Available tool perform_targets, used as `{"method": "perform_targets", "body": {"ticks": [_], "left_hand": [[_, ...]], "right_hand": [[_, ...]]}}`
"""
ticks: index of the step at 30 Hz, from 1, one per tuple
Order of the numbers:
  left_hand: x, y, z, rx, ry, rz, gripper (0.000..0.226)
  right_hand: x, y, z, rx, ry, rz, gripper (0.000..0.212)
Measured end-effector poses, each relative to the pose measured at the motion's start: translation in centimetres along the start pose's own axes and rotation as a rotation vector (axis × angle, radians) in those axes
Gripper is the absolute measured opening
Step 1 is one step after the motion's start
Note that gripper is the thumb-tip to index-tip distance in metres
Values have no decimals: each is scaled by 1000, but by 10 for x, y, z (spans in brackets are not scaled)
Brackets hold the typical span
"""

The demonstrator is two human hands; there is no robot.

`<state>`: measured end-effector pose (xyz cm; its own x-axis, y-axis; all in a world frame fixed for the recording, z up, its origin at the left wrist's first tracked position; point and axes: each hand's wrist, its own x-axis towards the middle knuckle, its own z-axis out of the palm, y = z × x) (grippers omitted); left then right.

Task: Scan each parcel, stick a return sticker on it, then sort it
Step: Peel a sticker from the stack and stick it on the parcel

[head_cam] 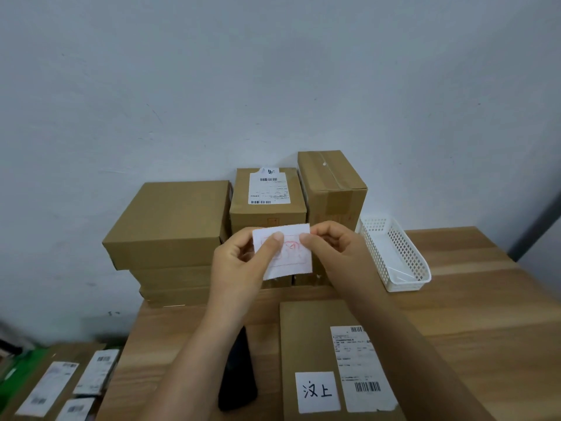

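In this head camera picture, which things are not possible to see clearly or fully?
All in the head view:
- Sticker print: faint red, seen through the paper, partly under the thumbs of left hand and right hand.
- Dark object: left forearm covers part of it; kind unclear.
- Near parcel: cut by the bottom edge; right forearm crosses its label.
- Parcels at lower left: blurred, cut by the edge.

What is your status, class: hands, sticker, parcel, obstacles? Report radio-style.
Left hand and right hand pinch the return sticker, held up. Parcel flat on table below, labels up. Dark device beside it, nothing blocking.
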<state>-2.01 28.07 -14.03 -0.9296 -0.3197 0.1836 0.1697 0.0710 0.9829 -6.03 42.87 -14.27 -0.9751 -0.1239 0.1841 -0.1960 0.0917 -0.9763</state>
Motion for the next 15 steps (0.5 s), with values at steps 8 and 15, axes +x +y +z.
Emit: {"method": "perform_targets", "body": {"ticks": [8, 15], "left_hand": [[0, -1, -3, 62, -3, 14, 11], [3, -4, -5, 44, 29, -11, 10]], "right_hand": [[-7, 2, 1, -73, -135, 20, 18], [-5, 6, 2, -83, -102, 11, 18]]}}
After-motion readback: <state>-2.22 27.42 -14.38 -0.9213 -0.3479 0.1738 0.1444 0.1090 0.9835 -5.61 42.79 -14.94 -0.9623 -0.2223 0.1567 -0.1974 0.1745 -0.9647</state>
